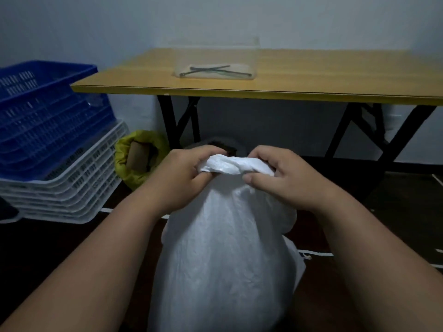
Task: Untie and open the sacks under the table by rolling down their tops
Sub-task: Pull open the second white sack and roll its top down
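Your white sack (227, 259) stands on the floor before the table (263, 75), at 6 o'clock. Your left hand (184, 178) and right hand (285, 180) each pinch its bunched top. Floor lies bare at 3 o'clock. 1 yellow sack (134, 173), already open, sits at 10 o'clock, touching the crate stack (48, 144).
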